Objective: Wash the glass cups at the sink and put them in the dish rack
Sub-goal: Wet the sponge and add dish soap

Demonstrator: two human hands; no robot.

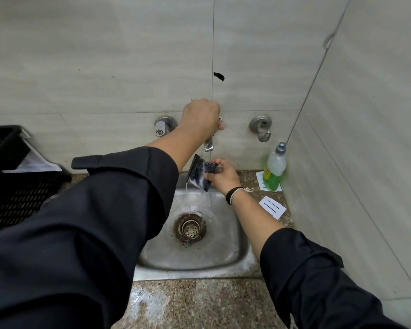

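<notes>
My right hand [223, 176] holds a dark glass cup [199, 173] tilted under the tap spout [208, 145], above the steel sink [223, 257]. Water spills off the cup's lower rim into the basin. My left hand [201, 116] is closed around the tap handle on the tiled wall, above the spout. The black dish rack [12, 191] stands on the counter at the left, partly hidden by my left sleeve. No other cups are visible.
A green dish-soap bottle [274, 168] stands on a white soap tray in the right corner, with a second white tray [272, 207] in front of it. Two more wall fittings [260, 125] flank the tap. The drain strainer [189, 227] sits mid-basin. Speckled stone counter [188, 305] runs along the front.
</notes>
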